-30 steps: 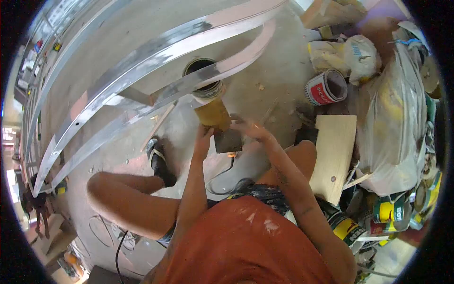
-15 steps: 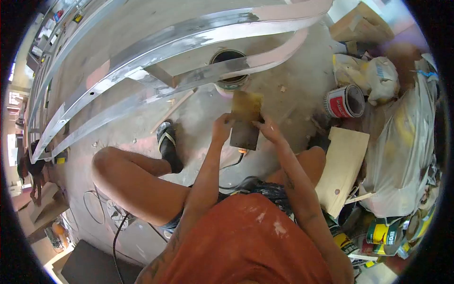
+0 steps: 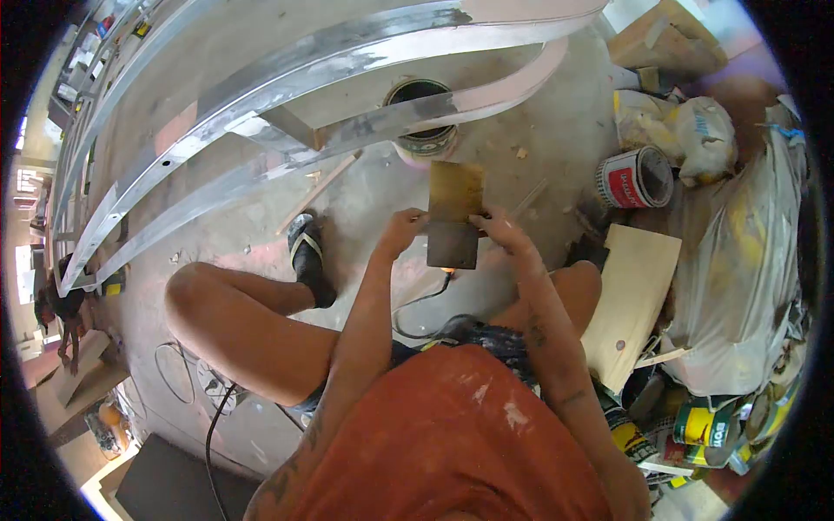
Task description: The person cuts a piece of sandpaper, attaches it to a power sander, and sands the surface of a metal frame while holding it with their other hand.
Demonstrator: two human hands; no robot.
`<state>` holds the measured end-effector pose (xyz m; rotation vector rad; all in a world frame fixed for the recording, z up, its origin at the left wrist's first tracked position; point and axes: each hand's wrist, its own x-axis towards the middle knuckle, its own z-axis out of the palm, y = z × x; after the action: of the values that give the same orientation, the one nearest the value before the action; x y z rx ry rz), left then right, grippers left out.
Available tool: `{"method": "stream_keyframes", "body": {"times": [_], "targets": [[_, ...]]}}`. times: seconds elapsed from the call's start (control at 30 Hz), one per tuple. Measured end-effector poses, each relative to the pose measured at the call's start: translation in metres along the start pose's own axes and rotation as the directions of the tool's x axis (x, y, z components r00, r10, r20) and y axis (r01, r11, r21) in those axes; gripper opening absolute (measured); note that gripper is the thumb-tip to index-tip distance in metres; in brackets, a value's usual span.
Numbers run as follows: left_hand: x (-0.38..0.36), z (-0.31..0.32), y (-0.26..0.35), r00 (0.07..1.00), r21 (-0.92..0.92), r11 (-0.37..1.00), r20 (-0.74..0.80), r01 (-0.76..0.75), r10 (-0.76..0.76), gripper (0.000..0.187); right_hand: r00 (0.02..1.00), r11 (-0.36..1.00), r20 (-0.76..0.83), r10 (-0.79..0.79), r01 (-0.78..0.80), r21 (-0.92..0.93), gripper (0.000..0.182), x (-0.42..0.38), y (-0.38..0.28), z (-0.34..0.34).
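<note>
Left hand (image 3: 401, 233) and right hand (image 3: 506, 231), both clamped on opposite edges of the sheet (image 3: 455, 187)! Bucket (image 3: 427, 145) just beyond the grip, cord (image 3: 423, 298) this side.

The sheet (image 3: 454, 193) is mustard-brown above and dark grey-brown below. The T-shirt (image 3: 452, 425) is rust-orange with white smears; the curved metal frame (image 3: 382, 52) is mottled silver-grey, pale pink toward its bend. The board (image 3: 636, 300) is pale yellow, the tin label (image 3: 621, 185) red.
</note>
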<state>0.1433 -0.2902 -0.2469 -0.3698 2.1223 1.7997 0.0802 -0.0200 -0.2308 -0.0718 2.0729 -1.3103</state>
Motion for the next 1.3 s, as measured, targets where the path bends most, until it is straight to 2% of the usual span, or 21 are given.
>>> {"method": "stream_keyframes", "body": {"times": [0.17, 0.23, 0.27, 0.33, 0.37, 0.43, 0.47, 0.53, 0.67, 0.73, 0.77, 0.83, 0.97, 1.03, 1.07, 1.13, 1.23, 1.3], "targets": [[0.004, 0.014, -0.021, 0.998, -0.149, 0.987, 0.009, -0.064, 0.066, 0.03, 0.999, 0.996, 0.022, 0.027, -0.029, 0.088, 0.04, -0.019, -0.016, -0.011], [-0.001, 0.016, -0.017, 0.996, -0.078, 0.993, -0.015, -0.089, 0.088, 0.028, 0.999, 1.0, 0.041, -0.024, 0.025, -0.013, 0.039, -0.022, -0.017, -0.016], [-0.002, 0.016, -0.014, 0.995, -0.08, 0.992, -0.018, -0.094, 0.093, 0.028, 0.999, 0.999, 0.04, -0.028, 0.028, -0.018, 0.039, -0.019, -0.006, -0.016], [-0.006, 0.016, -0.012, 0.987, 0.071, 0.985, -0.031, -0.157, 0.159, 0.027, 0.996, 0.996, -0.041, -0.083, 0.085, 0.036, 0.037, -0.009, 0.029, -0.01], [-0.008, 0.016, -0.01, 0.987, 0.068, 0.985, -0.033, -0.157, 0.16, 0.027, 0.996, 0.996, -0.04, -0.083, 0.085, 0.033, 0.037, -0.015, 0.021, -0.011], [-0.013, 0.017, -0.007, 0.993, -0.073, 0.991, -0.038, -0.116, 0.114, 0.025, 0.995, 0.989, -0.086, -0.057, 0.044, -0.145, 0.042, -0.032, -0.009, -0.013], [-0.014, 0.018, -0.008, 0.994, -0.074, 0.991, -0.038, -0.109, 0.106, 0.025, 0.995, 0.989, -0.081, -0.051, 0.039, -0.143, 0.042, -0.03, -0.001, -0.013], [-0.016, 0.019, -0.009, 0.995, -0.215, 0.972, -0.054, -0.099, 0.09, 0.024, 0.992, 0.995, -0.083, -0.099, 0.1, 0.013, 0.035, -0.025, 0.012, -0.011], [-0.017, 0.018, -0.008, 0.995, -0.221, 0.971, -0.039, -0.094, 0.087, 0.023, 0.986, 0.996, -0.14, -0.089, 0.084, -0.041, 0.033, -0.02, 0.025, -0.003], [-0.018, 0.019, -0.009, 0.995, -0.224, 0.97, -0.055, -0.094, 0.084, 0.023, 0.989, 0.989, -0.127, -0.072, 0.087, 0.117, 0.03, -0.02, 0.028, 0.001], [-0.02, 0.018, -0.006, 0.995, -0.223, 0.97, -0.053, -0.092, 0.082, 0.023, 0.989, 0.989, -0.129, -0.07, 0.085, 0.12, 0.03, -0.019, 0.032, 0.003], [-0.022, 0.018, -0.001, 0.995, -0.222, 0.971, -0.057, -0.091, 0.081, 0.022, 0.975, 0.99, -0.17, -0.14, 0.14, -0.015, 0.027, -0.019, 0.041, 0.004], [-0.019, 0.018, -0.008, 0.997, -0.221, 0.972, -0.05, -0.075, 0.066, 0.022, 0.962, 0.982, -0.2, -0.186, 0.186, -0.022, 0.025, -0.03, 0.031, 0.007], [-0.017, 0.016, -0.008, 0.997, -0.079, 0.995, -0.046, -0.068, 0.065, 0.026, 0.958, 0.982, -0.226, -0.18, 0.159, -0.105, 0.022, -0.045, -0.003, 0.005], [-0.017, 0.017, -0.01, 0.997, -0.076, 0.995, -0.052, -0.067, 0.063, 0.026, 0.958, 0.981, -0.22, -0.183, 0.163, -0.103, 0.022, -0.042, 0.001, 0.006], [-0.017, 0.024, -0.015, 0.99, -0.258, 0.959, -0.098, -0.12, 0.097, 0.026, 0.939, 0.968, -0.256, -0.231, 0.196, -0.154, 0.02, -0.038, 0.011, 0.008], [-0.02, 0.023, -0.018, 0.989, -0.163, 0.981, -0.12, -0.103, 0.083, 0.026, 0.93, 0.946, -0.248, -0.272, 0.21, -0.247, 0.018, -0.031, 0.019, 0.009], [-0.015, 0.022, -0.026, 0.989, -0.178, 0.979, -0.121, -0.1, 0.079, 0.026, 0.909, 0.915, -0.258, -0.328, 0.238, -0.325, 0.018, -0.02, 0.032, 0.011]]}}
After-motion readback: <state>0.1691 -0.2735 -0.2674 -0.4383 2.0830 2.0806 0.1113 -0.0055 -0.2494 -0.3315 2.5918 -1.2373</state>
